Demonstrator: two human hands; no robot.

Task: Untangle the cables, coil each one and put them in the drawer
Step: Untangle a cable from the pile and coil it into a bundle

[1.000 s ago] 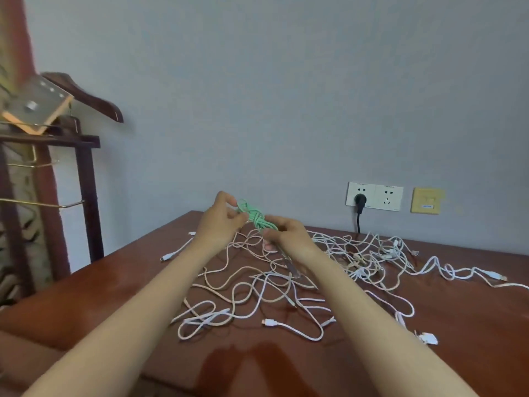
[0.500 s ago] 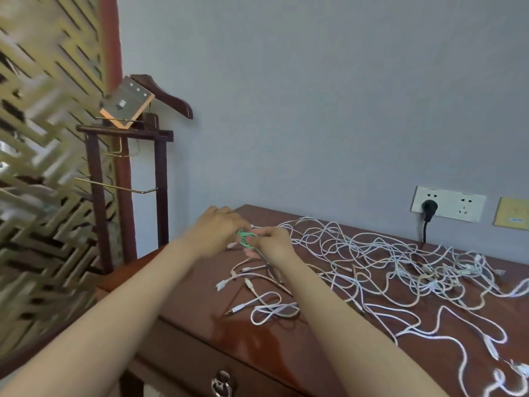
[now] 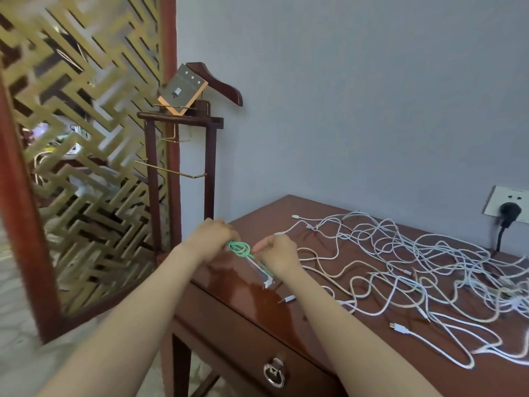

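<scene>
Over the desk, left hand and right hand pinch green cable (coiled) between them.

Glossy dark wooden table, metal ring drawer pull, matt painted wall

Nothing legible is coming through anywhere in this view. The tan card leaning on top of the wooden stand is showing a small dark square mark with a tiny symbol just under it, and three pale dots running along its upper edge. All of it is coming across too small and blurred to read. The white wall socket above the far edge of the desk is offering no readable marking either.
</scene>
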